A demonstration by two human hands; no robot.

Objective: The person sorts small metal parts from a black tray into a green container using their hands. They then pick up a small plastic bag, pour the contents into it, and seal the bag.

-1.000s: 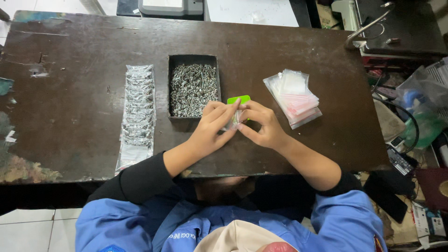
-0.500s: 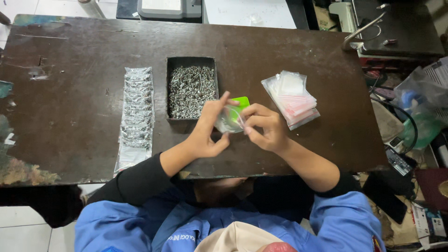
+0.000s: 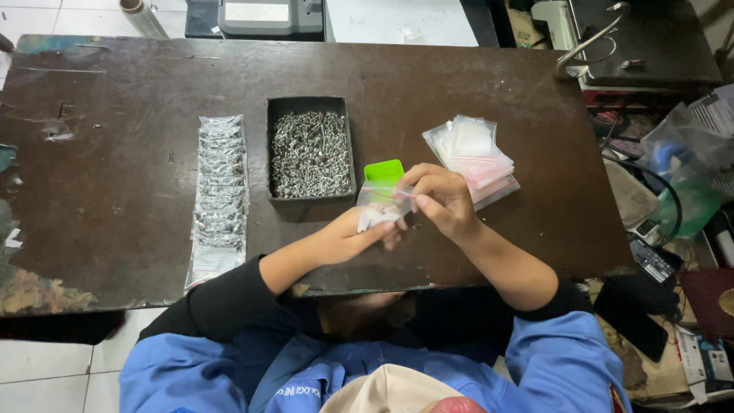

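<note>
Both hands hold 1 small clear plastic bag (image 3: 380, 203) just above the dark brown wooden bench (image 3: 115, 92). The left hand (image 3: 348, 235) cups it from below. The right hand (image 3: 443, 200) pinches its top edge. A black tray of silver screws (image 3: 310, 151) sits just beside them.

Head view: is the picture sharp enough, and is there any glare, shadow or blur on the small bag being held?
Head view: even light and sharp overall. The table shows a dull sheen at the left, and the filled bags glint. The clear bag between the left hand and right hand is slightly soft, its contents unclear. Soft shadow lies under the hands.
</note>
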